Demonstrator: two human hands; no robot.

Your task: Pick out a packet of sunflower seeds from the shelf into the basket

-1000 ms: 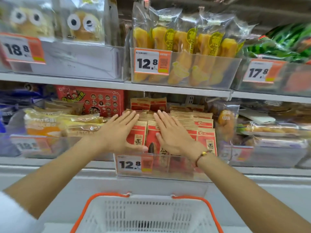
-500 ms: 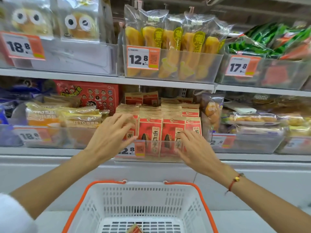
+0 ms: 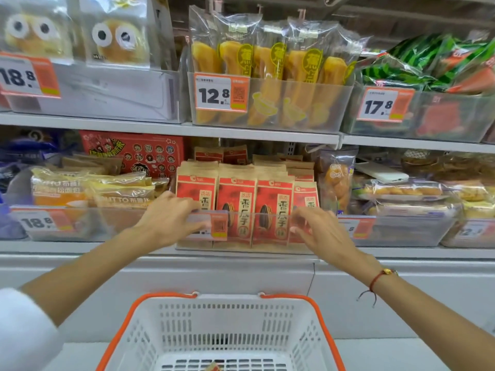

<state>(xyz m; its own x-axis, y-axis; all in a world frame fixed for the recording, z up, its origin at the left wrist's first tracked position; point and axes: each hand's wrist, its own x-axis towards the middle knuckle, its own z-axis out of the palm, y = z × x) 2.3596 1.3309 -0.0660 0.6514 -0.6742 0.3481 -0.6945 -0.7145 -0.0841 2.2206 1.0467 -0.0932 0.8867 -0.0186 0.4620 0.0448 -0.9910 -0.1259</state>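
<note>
Red-and-tan sunflower seed packets [image 3: 237, 207] stand upright in rows inside a clear bin [image 3: 257, 236] on the lower shelf. My left hand [image 3: 168, 218] hovers at the bin's front left corner, fingers apart and curled, holding nothing. My right hand [image 3: 321, 231] is at the bin's front right, fingers spread in front of the rightmost packet, also holding nothing. The white basket with an orange rim [image 3: 222, 333] sits below, directly under the hands. A small bit of a red packet [image 3: 213, 367] shows at the basket's bottom, cut off by the frame edge.
Bread packs [image 3: 91, 191] fill the bin to the left, pastries [image 3: 401, 194] the bin to the right. The upper shelf holds yellow banana-shaped cakes [image 3: 267, 70], googly-eyed buns [image 3: 115, 38] and watermelon-patterned packs [image 3: 428, 62]. Orange price tags front each bin.
Both hands have pulled back from lying on top of the seed packets to the front of the bin. The view has dropped, so more of the basket shows.
</note>
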